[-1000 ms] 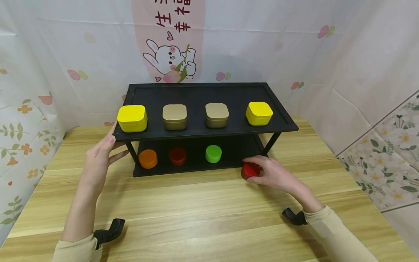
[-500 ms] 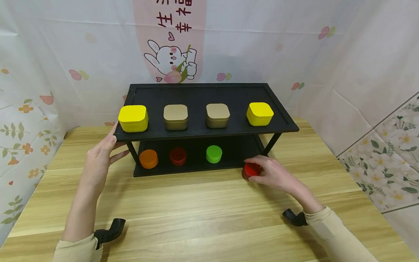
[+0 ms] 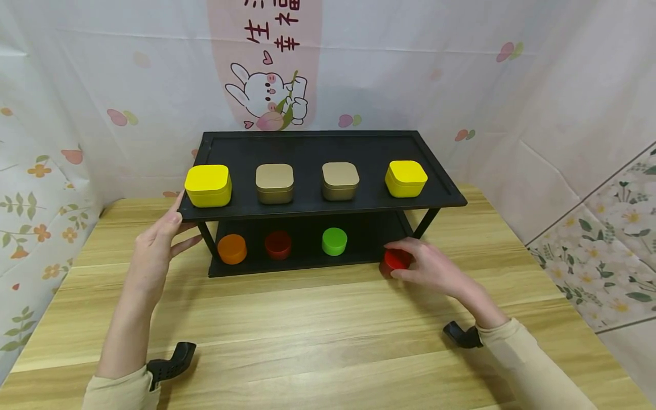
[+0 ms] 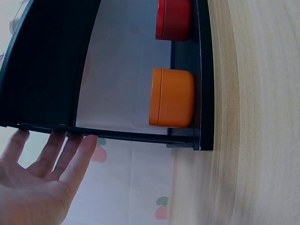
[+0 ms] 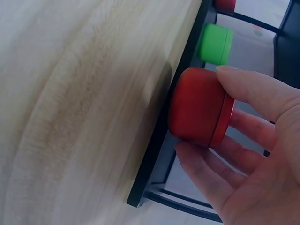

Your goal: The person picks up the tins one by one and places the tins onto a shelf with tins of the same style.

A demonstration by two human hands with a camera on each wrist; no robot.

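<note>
My right hand [image 3: 427, 265] pinches a round red tin [image 5: 199, 108] between thumb and fingers, at the front right edge of the black two-tier shelf's [image 3: 307, 212] lower tier. In the right wrist view the tin overlaps the lower tier's front edge; whether it touches is unclear. My left hand [image 3: 156, 242] rests its fingertips against the shelf's left end, near the top tier's front corner. In the left wrist view its fingers are extended along the side edge. On the lower tier stand an orange tin [image 4: 172, 97], a dark red tin [image 3: 278, 245] and a green tin [image 3: 334, 241].
Along the top tier stand a yellow square tin [image 3: 208, 187] at left, two tan square tins [image 3: 274, 183] mid-row, and another yellow tin [image 3: 406, 179] at right. The shelf stands on a wooden table [image 3: 287, 341] before a patterned cloth backdrop [image 3: 384, 68].
My right hand has moved the red tin slightly forward, toward the lower tier. My left hand keeps its place at the shelf's left end.
</note>
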